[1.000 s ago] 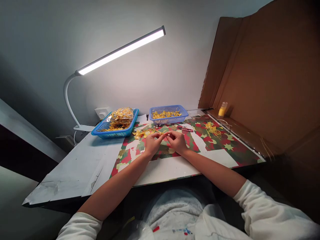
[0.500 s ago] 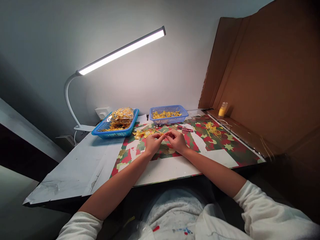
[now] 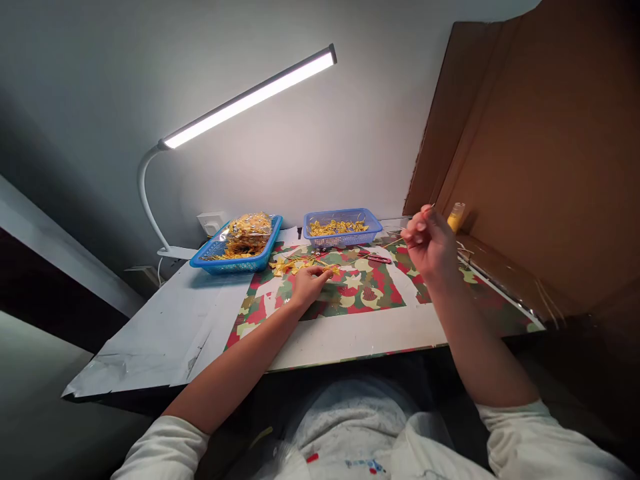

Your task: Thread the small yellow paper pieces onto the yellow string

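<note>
Low over the patterned sheet, my left hand point(image 3: 309, 285) pinches a small yellow piece point(image 3: 335, 269) between thumb and fingertips. A thin yellow cord point(image 3: 373, 253) stretches from there up to my right hand point(image 3: 431, 245), which is raised at the right with its fingers closed on the cord. A fine tip sticks out above the right fingertips, too small to name. Just beyond my left hand lies a bunch of yellow pieces on cords point(image 3: 286, 267). A pink-handled tool point(image 3: 376, 258) rests on the sheet between the hands.
At the back stand a blue basket point(image 3: 203, 265) with a clear bag of yellow pieces and a lilac-blue basket point(image 3: 345, 238) of corded yellow pieces. A lamp point(image 3: 250, 97) arches overhead. A small yellow-filled bottle point(image 3: 456, 217) stands by the cardboard wall point(image 3: 540, 153) at the right.
My right hand has moved away from the left, up and to the right, drawing the cord out straight. My left hand stays nearly in place, still pinching.
</note>
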`<action>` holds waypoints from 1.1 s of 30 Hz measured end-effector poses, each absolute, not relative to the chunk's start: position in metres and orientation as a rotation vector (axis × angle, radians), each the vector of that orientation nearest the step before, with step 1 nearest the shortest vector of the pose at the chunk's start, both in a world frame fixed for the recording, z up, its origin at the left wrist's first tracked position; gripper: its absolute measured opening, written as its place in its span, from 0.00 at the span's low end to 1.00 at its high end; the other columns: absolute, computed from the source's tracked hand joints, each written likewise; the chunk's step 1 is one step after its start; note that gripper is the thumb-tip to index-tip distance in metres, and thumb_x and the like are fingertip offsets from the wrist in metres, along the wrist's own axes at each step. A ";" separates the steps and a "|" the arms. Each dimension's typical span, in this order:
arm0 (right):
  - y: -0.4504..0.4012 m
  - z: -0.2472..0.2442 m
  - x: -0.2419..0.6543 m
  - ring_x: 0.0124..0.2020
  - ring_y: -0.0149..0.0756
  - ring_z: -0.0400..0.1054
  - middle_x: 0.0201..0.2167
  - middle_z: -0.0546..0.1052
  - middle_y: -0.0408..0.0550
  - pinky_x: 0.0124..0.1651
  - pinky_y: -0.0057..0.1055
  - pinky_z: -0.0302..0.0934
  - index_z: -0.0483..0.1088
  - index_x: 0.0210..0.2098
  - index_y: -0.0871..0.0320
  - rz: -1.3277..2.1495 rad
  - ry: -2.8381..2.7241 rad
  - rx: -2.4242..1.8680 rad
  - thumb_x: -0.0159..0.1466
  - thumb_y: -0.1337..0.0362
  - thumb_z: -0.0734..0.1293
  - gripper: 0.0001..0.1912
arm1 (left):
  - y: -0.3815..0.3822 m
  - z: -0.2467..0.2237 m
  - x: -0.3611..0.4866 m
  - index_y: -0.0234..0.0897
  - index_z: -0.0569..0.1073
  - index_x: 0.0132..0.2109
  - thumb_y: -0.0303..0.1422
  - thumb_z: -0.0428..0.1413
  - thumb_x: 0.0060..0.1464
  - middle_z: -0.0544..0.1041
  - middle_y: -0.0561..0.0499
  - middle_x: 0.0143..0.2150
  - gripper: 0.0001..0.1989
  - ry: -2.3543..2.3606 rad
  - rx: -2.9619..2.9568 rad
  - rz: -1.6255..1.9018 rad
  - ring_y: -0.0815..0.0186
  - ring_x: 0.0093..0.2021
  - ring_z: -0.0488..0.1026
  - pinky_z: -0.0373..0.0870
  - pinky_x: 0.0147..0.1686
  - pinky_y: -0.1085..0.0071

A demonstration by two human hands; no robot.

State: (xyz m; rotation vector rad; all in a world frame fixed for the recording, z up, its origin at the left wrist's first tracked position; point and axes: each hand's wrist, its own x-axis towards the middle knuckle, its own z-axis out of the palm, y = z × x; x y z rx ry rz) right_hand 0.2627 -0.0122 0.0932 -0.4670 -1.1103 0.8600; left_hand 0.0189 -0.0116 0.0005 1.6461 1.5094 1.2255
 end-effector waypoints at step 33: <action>-0.045 0.156 0.341 0.15 0.24 0.50 0.17 0.54 0.39 0.18 0.28 0.46 0.71 0.23 0.48 0.736 -0.798 -0.253 0.64 0.69 0.62 0.16 | -0.015 0.001 0.021 0.36 0.75 0.24 0.44 0.58 0.45 0.71 0.53 0.21 0.14 1.344 1.636 1.265 0.70 0.24 0.64 0.58 0.22 0.75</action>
